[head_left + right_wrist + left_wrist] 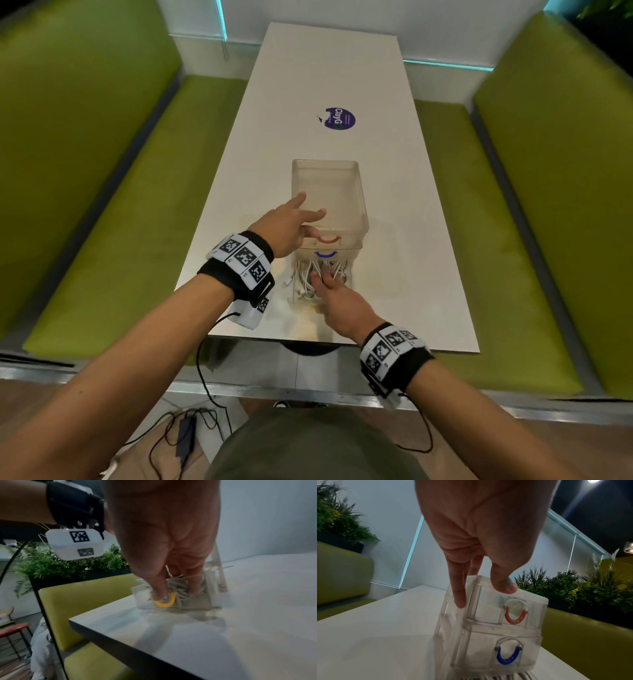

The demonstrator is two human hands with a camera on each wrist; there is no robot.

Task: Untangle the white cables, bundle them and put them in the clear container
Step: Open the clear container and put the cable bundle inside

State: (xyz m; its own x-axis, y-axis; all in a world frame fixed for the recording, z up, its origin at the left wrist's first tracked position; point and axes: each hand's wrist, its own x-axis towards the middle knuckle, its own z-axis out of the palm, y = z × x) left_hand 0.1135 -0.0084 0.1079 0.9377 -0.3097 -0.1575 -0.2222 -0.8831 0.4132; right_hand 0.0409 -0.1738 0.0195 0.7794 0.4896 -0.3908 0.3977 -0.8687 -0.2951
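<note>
A clear container (326, 161) of stacked drawers stands on the white table (411, 274). Its upper drawers carry a red handle (513, 620) and a blue handle (506, 661). The bottom drawer (142, 595), with a yellow handle (166, 603), is pulled out towards me and holds a heap of white cables (305, 270). My left hand (294, 219) rests on the container's top near corner, thumb on the front edge and fingers (459, 601) straight down the side. My right hand (329, 284) reaches down into the drawer, fingertips (193, 591) pressed among the cables (173, 585).
A purple round sticker (339, 119) lies further up the table. Green benches (102, 205) flank the table on both sides. The table's near edge (308, 342) is just behind the drawer. Black leads hang from both wrist units.
</note>
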